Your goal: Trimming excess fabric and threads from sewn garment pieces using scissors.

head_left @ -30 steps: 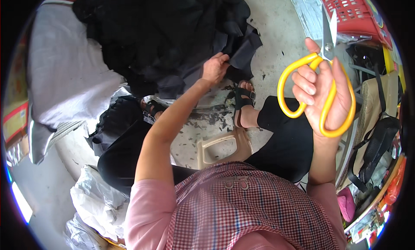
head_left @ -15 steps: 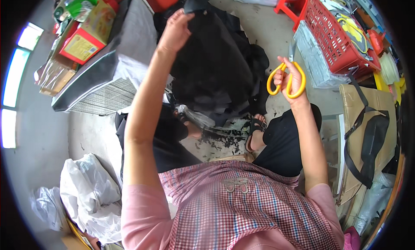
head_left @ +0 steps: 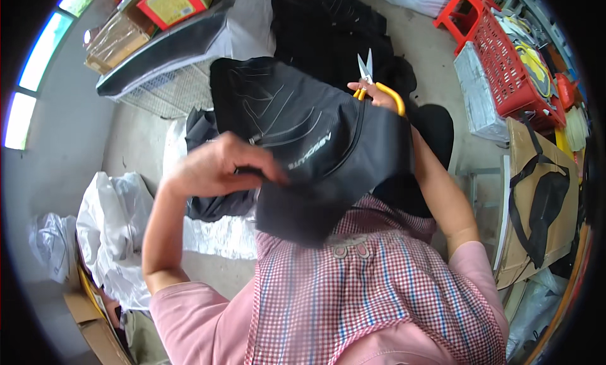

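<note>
A black fabric bag (head_left: pixel 297 122), with pale stitching and a curved zipper line, is held up in front of my lap. My left hand (head_left: pixel 221 166) is closed at its near left edge, pinching the cloth; motion blurs the fingers and the lower flap. Beyond the bag's right side, my right hand (head_left: pixel 380 98) grips a pair of scissors (head_left: pixel 399 100) with yellow handles. Their blades point away from me and stand slightly apart. The bag hides part of my right hand and wrist, so whether that hand also touches the cloth is unclear.
A heap of black cloth (head_left: pixel 328 24) lies on the floor ahead. To the left are a wire cage (head_left: pixel 170 87) with boxes above and white plastic bags (head_left: pixel 113 232). A red basket (head_left: pixel 511 68), a red stool (head_left: pixel 464 14) and cardboard (head_left: pixel 536 201) stand right.
My left hand has come back from the far heap toward my lap. The black bag now spreads before me. My right hand, still holding the scissors, has shifted left and slightly farther away.
</note>
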The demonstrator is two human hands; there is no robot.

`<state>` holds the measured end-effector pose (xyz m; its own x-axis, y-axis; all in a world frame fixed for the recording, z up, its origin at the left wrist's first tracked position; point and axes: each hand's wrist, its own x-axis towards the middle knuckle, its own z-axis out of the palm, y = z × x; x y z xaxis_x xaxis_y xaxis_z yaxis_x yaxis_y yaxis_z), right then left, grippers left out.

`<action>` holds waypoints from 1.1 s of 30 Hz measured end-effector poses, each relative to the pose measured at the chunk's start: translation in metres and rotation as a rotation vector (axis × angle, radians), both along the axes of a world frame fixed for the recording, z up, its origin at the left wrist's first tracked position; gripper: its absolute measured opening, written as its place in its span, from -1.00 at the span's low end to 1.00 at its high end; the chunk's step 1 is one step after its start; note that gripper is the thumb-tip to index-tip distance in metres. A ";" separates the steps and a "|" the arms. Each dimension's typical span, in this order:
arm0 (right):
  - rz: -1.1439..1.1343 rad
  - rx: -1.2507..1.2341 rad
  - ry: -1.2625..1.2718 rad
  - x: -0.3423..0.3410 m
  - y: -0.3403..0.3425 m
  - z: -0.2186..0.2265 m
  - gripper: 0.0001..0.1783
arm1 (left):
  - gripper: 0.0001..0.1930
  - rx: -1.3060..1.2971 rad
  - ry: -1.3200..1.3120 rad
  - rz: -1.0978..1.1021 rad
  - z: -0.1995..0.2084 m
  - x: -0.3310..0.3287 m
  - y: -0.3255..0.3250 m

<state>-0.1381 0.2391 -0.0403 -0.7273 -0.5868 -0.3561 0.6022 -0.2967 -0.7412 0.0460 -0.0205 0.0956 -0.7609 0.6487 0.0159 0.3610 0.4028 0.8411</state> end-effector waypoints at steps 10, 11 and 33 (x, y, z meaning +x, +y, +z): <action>0.175 0.469 0.682 0.066 0.018 -0.022 -0.50 | -0.49 -0.188 -0.231 0.328 -0.065 0.083 -0.021; 0.175 0.473 0.686 0.067 0.021 -0.018 -0.51 | -0.47 -0.145 -0.199 0.290 -0.062 0.075 -0.025; 0.165 0.617 1.045 0.065 0.079 0.025 -0.43 | -0.84 0.378 -0.324 0.242 -0.104 -0.106 0.087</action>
